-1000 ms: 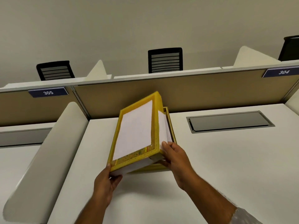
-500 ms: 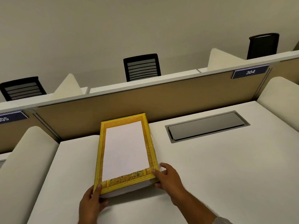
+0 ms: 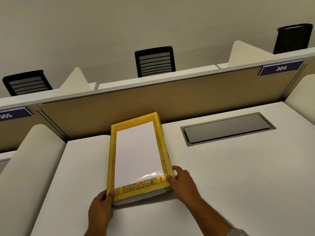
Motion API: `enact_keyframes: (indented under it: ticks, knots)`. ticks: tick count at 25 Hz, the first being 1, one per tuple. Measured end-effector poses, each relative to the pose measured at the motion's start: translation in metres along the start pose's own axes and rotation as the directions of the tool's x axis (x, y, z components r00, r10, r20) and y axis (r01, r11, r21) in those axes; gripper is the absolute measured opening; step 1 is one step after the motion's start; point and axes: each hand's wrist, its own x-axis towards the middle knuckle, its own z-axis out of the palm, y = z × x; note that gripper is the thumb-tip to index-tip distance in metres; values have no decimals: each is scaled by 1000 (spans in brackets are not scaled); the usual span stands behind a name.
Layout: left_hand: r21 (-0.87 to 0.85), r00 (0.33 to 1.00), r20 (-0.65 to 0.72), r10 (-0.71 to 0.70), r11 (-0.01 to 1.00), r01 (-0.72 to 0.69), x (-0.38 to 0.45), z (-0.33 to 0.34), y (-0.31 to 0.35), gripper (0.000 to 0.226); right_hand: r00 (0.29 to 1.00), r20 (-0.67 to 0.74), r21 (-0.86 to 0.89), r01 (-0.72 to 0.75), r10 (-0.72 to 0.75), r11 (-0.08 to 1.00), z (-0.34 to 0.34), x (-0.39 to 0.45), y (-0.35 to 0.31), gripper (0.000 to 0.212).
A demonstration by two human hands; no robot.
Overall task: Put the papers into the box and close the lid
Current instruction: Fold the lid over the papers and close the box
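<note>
The lid (image 3: pixel 139 155), raised a second ago, now lies flat.

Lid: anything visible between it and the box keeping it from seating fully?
Nothing separate is visible. The yellow lid lies over the box, left hand and right hand at its near corners. White, paper or the box's inside, shows under the near edge, so it may not be fully seated.

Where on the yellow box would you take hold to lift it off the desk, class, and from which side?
Grip the yellow box by its two long side edges, one hand on each, coming from the near short end. It lies flat and lengthwise away from the person, with the partition close behind its far end; the left hand and right hand already sit at the near corners.
</note>
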Motion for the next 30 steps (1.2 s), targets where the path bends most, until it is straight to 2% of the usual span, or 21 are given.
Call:
enact_keyframes:
  ticks: [6, 10, 12, 18, 22, 24, 26, 30]
  knots:
    - [88, 995, -18, 95, 992, -93, -6, 3, -4, 40, 1000, -27, -63, -6, 5, 998, 5, 2, 8, 44]
    - [9, 998, -37, 57, 998, -57, -19, 8, 2, 44, 999, -40, -58, 8, -11, 998, 5, 5, 9, 39]
    - [-8, 995, -53, 82, 997, -83, -26, 12, 7, 46, 1000, -27, -75, 6, -8, 997, 3, 6, 13, 39]
    - [123, 990, -38, 136, 984, -131, -20, 12, 6, 50, 999, -39, -139, 1, -6, 990, 11, 8, 22, 39]
    - [161, 989, -28, 143, 977, -137, -19, 12, 3, 63, 998, -48, -199, 22, -32, 980, 9, 7, 26, 47]
    - [164, 990, -21, 140, 977, -135, -17, 13, 3, 67, 999, -15, -172, 39, -42, 984, 5, 11, 21, 61]
    - [202, 989, -5, 149, 969, -144, -8, 11, 3, 77, 995, 15, -217, 102, -101, 971, 1, 23, 10, 73]
    - [334, 954, 106, 280, 894, -299, 19, 12, 24, 97, 967, 33, -360, 247, -253, 900, -1, 62, -20, 70]
